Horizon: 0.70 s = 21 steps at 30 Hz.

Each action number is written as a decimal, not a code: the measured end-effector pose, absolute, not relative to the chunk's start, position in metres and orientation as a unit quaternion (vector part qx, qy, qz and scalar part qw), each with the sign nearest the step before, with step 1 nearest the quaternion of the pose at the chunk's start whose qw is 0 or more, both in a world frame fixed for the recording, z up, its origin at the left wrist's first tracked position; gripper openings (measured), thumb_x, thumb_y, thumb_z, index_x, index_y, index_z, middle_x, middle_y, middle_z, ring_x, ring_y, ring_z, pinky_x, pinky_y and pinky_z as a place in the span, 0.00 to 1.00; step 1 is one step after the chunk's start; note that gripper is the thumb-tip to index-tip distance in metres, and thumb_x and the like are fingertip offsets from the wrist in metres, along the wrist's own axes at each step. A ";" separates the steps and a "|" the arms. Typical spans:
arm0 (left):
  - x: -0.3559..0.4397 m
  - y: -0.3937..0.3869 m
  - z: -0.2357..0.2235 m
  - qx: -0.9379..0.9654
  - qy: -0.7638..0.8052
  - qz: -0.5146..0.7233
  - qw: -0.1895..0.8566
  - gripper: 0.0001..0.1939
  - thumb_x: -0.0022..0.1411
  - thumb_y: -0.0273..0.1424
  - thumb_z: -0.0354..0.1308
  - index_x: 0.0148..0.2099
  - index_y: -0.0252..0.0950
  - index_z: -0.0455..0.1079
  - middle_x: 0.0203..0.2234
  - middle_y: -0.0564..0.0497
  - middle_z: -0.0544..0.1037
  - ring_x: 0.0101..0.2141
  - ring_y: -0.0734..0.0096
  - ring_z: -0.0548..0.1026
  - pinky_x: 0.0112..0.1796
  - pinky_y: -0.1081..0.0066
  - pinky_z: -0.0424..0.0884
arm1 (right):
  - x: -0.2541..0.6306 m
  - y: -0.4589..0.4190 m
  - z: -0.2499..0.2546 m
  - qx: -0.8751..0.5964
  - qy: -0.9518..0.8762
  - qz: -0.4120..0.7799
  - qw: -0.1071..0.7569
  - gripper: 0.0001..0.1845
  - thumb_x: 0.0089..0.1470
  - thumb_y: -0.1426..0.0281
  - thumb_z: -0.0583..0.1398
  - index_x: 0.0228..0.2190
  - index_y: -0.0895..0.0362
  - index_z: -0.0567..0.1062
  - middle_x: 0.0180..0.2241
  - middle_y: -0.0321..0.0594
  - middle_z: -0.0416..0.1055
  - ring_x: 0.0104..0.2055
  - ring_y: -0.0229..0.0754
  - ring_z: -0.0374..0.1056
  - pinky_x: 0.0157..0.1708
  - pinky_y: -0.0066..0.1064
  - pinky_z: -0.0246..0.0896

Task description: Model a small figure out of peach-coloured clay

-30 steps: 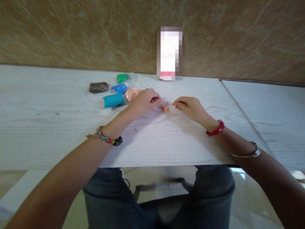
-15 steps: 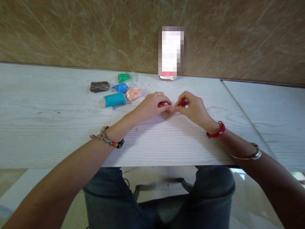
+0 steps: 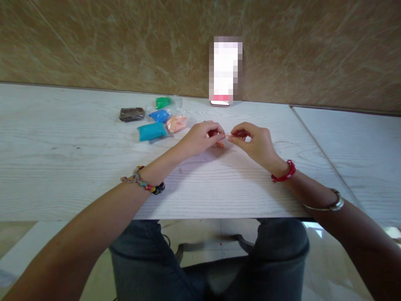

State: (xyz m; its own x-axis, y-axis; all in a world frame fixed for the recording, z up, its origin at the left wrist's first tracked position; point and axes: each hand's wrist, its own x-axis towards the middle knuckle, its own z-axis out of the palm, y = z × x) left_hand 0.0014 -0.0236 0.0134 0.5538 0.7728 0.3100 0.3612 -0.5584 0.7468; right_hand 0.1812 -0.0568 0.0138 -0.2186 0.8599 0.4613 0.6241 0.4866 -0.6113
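My left hand is closed, thumb and fingers pinching a small piece of orange modelling clay. From the other side my right hand pinches the same piece between thumb and fingertips, so a thin bit of it spans the short gap between the hands. Another orange lump shows just under the left fingers; whether it joins the pinched piece I cannot tell. Both hands are low over the white wood-grain table.
Left of my hands lie clear packets of clay: peach, turquoise, blue, green and brown. A phone with a blurred bright screen leans on the brown marbled wall. A seam crosses the table at right.
My fingertips have drawn slightly apart, and a thin bit of orange clay now shows between them. The orange lump under my left fingers has come into clearer view.
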 end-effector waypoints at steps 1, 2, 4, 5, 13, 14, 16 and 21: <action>0.002 -0.024 0.013 0.813 0.346 0.322 0.341 0.05 0.56 0.29 0.52 0.30 0.33 0.67 0.24 0.53 0.74 0.27 0.77 0.71 0.32 0.73 0.64 | 0.181 -0.057 0.014 -0.487 -0.765 0.143 0.397 0.06 0.46 0.68 0.61 0.28 0.58 0.74 0.26 0.37 0.73 0.26 0.35 0.65 0.28 0.28 0.59; 0.002 -0.024 0.013 0.804 0.345 0.322 0.362 0.05 0.56 0.29 0.51 0.30 0.33 0.66 0.25 0.53 0.74 0.28 0.77 0.72 0.32 0.73 0.65 | 0.181 -0.057 0.014 -0.488 -0.765 0.137 0.397 0.06 0.47 0.68 0.61 0.28 0.58 0.75 0.26 0.37 0.73 0.26 0.35 0.65 0.28 0.28 0.59; 0.003 -0.024 0.012 0.793 0.342 0.321 0.389 0.05 0.57 0.30 0.51 0.31 0.33 0.66 0.25 0.53 0.75 0.28 0.76 0.73 0.33 0.73 0.66 | 0.181 -0.057 0.014 -0.488 -0.772 0.123 0.389 0.06 0.48 0.68 0.60 0.28 0.57 0.76 0.27 0.37 0.74 0.26 0.35 0.65 0.28 0.29 0.59; 0.003 -0.024 0.012 0.791 0.341 0.321 0.395 0.05 0.56 0.30 0.52 0.31 0.34 0.66 0.25 0.53 0.75 0.28 0.76 0.73 0.32 0.73 0.66 | 0.180 -0.058 0.015 -0.486 -0.775 0.117 0.386 0.06 0.49 0.68 0.60 0.27 0.57 0.76 0.27 0.37 0.74 0.26 0.35 0.65 0.28 0.29 0.59; 0.003 -0.026 0.014 0.796 0.343 0.364 0.341 0.03 0.54 0.28 0.56 0.34 0.35 0.66 0.22 0.57 0.70 0.23 0.81 0.67 0.26 0.77 0.61 | 0.177 -0.059 0.014 -0.466 -0.787 0.143 0.378 0.07 0.50 0.69 0.59 0.29 0.56 0.78 0.28 0.37 0.75 0.26 0.34 0.64 0.27 0.28 0.58; 0.004 -0.026 0.015 0.798 0.338 0.365 0.340 0.03 0.54 0.28 0.56 0.33 0.35 0.67 0.23 0.56 0.70 0.23 0.82 0.67 0.26 0.77 0.61 | 0.177 -0.059 0.014 -0.469 -0.782 0.148 0.382 0.07 0.49 0.69 0.59 0.29 0.56 0.78 0.28 0.37 0.75 0.26 0.34 0.64 0.27 0.28 0.57; 0.004 -0.028 0.018 0.799 0.330 0.367 0.344 0.01 0.55 0.27 0.56 0.32 0.34 0.66 0.25 0.56 0.71 0.24 0.82 0.67 0.26 0.78 0.62 | 0.176 -0.058 0.012 -0.477 -0.771 0.160 0.391 0.06 0.49 0.68 0.60 0.28 0.56 0.77 0.27 0.37 0.75 0.26 0.34 0.64 0.27 0.28 0.57; 0.006 -0.029 0.018 0.782 0.332 0.362 0.383 0.02 0.57 0.27 0.53 0.31 0.34 0.63 0.25 0.56 0.70 0.26 0.81 0.70 0.28 0.77 0.66 | 0.173 -0.059 0.011 -0.491 -0.749 0.177 0.408 0.07 0.48 0.66 0.60 0.25 0.56 0.77 0.24 0.36 0.74 0.24 0.34 0.64 0.26 0.28 0.57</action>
State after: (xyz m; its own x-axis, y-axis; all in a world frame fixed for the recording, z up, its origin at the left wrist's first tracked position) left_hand 0.0060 -0.0293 0.0184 0.5172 0.7973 0.3111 0.2429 -0.4853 0.8399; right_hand 0.1727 -0.0586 0.0111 -0.1836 0.8803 0.4375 0.5913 0.4545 -0.6662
